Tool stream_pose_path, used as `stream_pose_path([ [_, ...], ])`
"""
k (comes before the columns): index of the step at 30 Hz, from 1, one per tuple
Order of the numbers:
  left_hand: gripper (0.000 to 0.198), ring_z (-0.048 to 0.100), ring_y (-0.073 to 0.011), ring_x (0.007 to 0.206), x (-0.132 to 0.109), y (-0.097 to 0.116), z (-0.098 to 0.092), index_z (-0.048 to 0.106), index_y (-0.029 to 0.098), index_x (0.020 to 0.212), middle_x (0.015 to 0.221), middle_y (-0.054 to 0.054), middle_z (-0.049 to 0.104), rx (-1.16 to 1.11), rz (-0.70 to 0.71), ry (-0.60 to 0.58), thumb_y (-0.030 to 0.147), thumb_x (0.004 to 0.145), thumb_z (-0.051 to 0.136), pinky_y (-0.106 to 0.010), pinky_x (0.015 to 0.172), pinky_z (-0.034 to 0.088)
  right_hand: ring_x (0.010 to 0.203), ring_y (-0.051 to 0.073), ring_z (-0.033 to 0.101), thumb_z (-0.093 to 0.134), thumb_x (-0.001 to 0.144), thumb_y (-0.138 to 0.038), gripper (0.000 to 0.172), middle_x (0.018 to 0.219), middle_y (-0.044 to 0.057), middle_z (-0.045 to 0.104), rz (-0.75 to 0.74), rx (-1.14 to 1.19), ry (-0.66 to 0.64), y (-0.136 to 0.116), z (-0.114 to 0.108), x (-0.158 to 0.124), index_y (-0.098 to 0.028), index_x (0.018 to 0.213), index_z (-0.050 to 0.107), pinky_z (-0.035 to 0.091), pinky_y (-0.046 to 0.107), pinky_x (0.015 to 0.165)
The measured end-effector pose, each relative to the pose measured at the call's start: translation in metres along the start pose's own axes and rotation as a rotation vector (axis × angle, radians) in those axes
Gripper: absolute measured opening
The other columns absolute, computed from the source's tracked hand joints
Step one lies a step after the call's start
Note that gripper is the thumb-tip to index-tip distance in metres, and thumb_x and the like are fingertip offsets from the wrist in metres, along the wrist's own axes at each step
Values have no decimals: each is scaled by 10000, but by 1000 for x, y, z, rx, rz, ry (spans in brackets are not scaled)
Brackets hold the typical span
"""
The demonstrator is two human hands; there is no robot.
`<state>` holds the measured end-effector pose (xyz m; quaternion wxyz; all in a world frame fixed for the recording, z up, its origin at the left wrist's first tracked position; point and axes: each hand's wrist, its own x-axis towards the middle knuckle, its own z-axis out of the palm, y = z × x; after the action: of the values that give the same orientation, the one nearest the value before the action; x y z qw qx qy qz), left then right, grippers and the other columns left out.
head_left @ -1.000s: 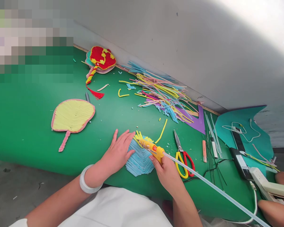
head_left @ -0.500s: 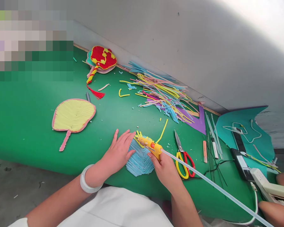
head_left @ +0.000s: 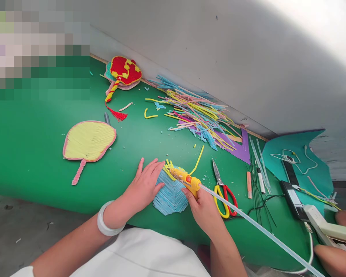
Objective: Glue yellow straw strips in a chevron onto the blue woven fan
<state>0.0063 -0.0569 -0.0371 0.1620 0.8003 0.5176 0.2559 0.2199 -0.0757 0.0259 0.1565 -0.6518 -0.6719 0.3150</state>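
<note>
Between the fingers, a flat, ribbed, blue fuzzy-stick panel looks light, bendable, best held by its rim; the left hand spreads loosely there, the right hand clasps a yellow plastic glue gun beside short yellow fuzzy sticks.

The glue gun is yellow — the panel blue, chevron-ribbed.

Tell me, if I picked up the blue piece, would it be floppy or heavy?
The blue piece is probably light, because it looks thin and flat. It might bend a bit, since its narrow strips lie side by side. The yellow strips poking out at its far end could catch.
</note>
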Motion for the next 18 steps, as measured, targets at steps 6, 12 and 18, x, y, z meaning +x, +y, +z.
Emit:
stream_pose_path([
  [6, 637, 397, -263, 1422, 0, 0, 0, 255, 214, 1501, 1453, -134, 508, 1, 0, 2, 238, 944, 563, -593, 1216, 166, 906, 241, 605, 444, 955, -494, 366, 1049, 103, 670, 20, 10, -17, 2, -1, -5, -191, 1054, 625, 501, 388, 807],
  [12, 641, 402, -268, 1418, 0, 0, 0, 251, 211, 1497, 1448, -135, 512, 2, 4, 0, 237, 941, 569, -600, 1213, 162, 881, 238, 595, 433, 953, -513, 383, 1026, 96, 671, 43, 3, -28, 2, -3, -6, -190, 1045, 619, 495, 393, 794],
  [18, 638, 391, -264, 1426, 0, 0, 0, 252, 218, 1505, 1451, -130, 507, -5, -1, 1, 232, 944, 554, -591, 1217, 158, 904, 253, 599, 423, 954, -529, 406, 1038, 105, 671, 62, -13, -40, 4, -5, -9, -192, 1073, 615, 493, 406, 799],
])
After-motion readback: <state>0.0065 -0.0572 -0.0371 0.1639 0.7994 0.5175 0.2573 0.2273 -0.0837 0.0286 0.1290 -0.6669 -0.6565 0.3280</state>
